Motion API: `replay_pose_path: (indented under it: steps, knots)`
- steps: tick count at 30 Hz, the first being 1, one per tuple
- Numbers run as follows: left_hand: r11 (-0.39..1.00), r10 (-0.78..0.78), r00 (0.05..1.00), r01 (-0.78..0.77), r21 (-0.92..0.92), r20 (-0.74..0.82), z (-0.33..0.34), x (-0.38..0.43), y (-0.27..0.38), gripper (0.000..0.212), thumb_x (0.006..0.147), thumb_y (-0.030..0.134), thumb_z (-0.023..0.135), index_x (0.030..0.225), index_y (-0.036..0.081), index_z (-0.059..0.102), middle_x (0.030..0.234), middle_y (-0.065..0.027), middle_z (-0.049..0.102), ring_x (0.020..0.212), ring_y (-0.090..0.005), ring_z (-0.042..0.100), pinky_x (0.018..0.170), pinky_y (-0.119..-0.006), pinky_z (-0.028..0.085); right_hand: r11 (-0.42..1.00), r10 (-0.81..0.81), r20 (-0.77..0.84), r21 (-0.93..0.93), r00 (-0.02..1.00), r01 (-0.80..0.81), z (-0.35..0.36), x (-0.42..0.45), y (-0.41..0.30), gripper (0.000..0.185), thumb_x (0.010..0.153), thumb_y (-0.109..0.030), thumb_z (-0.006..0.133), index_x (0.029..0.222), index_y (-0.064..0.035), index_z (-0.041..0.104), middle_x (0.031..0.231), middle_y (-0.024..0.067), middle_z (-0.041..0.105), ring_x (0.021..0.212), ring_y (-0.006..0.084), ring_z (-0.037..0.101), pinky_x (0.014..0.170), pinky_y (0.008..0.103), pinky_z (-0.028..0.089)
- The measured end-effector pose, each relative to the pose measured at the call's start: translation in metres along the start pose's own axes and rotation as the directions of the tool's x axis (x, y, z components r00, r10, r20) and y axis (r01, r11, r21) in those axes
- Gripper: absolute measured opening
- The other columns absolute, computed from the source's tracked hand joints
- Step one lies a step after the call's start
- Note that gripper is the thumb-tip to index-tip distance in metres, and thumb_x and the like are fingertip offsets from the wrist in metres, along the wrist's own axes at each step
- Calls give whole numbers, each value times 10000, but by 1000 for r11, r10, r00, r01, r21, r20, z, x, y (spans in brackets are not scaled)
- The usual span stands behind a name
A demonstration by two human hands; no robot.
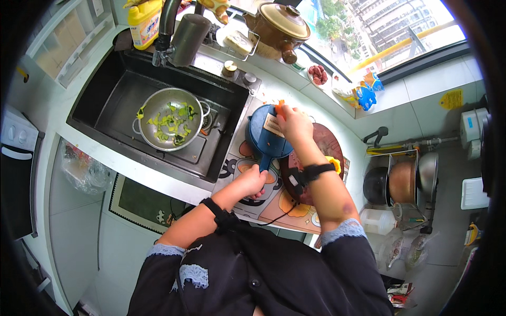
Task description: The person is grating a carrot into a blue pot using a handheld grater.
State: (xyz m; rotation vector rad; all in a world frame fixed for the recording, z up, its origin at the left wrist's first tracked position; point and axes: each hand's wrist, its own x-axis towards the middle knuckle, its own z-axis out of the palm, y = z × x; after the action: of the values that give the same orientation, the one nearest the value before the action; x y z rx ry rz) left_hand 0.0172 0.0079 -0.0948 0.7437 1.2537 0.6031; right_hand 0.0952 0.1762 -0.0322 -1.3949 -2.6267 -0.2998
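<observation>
My left hand is closed around the handle of a blue grater. The grater lies across a round blue container, and its pale toothed plate faces up. At the plate's far end, the fingers of my right hand grip an orange piece of vegetable, probably carrot, mostly hidden by the hand. Under my right forearm is a round reddish-brown cutting board. A yellow piece of food shows beside that forearm, partly covered by it.
Left of the container, a dark sink holds a metal pan with green-yellow peelings. A black faucet overhangs the sink. On the sill stand a brown clay pot and a bowl of reddish food. Patterned mats cover the counter.
</observation>
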Motion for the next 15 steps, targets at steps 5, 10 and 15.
replay_pose_path:
  steps: [5,10,15]
  knots:
    - [1000,-14,1000,14,-26,-10,-6,-1,-3,330,978,311,381,1058,-9,390,708,-120,603,485,-165,576,420,-308,500,976,-181,216,156,960,149,-32,-55,-16,298,814,-289,624,1080,-157,597,903,129,627,845,346,612,711,422,513]
    - [1000,-8,1000,8,7,24,-3,3,0,362,980,323,367,1047,-32,376,683,-117,603,483,-177,586,408,-310,503,1000,1,96,23,995,-3,0,-12,-2,295,831,-288,603,1089,-145,591,900,137,629,825,338,616,682,423,517]
    - [999,-41,999,42,-24,19,-10,1,0,351,977,314,384,1070,-24,387,696,-116,600,493,-165,580,428,-315,510,985,-106,209,157,972,74,-26,-23,-5,280,818,-301,621,1056,-153,607,912,118,636,853,319,620,713,426,521]
